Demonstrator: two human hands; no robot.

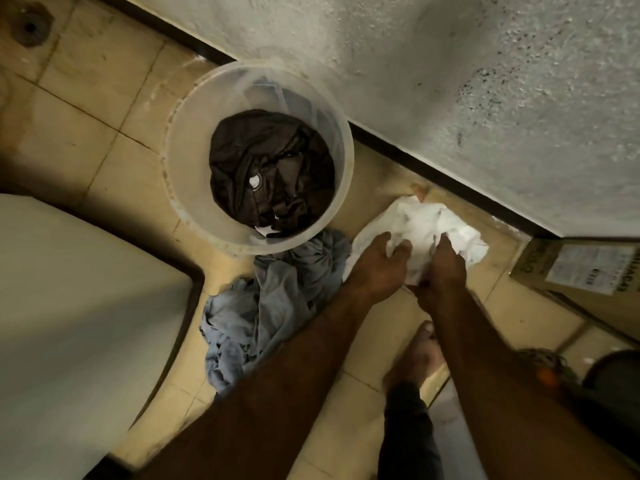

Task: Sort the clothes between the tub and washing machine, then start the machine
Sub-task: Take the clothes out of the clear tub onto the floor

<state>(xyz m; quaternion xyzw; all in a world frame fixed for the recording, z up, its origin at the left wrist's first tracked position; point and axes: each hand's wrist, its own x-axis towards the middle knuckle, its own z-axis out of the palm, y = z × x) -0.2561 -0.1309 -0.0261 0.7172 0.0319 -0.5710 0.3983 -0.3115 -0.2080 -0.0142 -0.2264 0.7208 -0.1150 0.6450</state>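
Both forearms reach down from the near edge toward a white cloth (424, 220), which lies crumpled on the tiled floor (104, 119), right of the tub (172, 157) and close to the dark skirting at the foot of the wall (450, 64). The left hand (375, 268) and the right hand (440, 271) are close together on the near edge of this cloth. Each has its fingers curled into the fabric and grips a bunch of it. The rest of the cloth spreads away beyond the fingers, toward the wall. A bare foot (419, 355) stands on the floor on the near side of the hands, under the right forearm.

Just left of the hands, a grey-blue garment (277, 306) lies rumpled on the floor, its far end touching the near side of the tub. The tub is a round, translucent plastic one and stands against the skirting. Inside it lies a heap of dark brown clothes (273, 171), with a paler piece showing behind them against the far wall of the tub.

Left of the tub, across a strip of floor, is the pale top of the washing machine (69, 306). Well to the right of the tub, past the white cloth, a cardboard box (581, 271) with a printed label sits by the wall.
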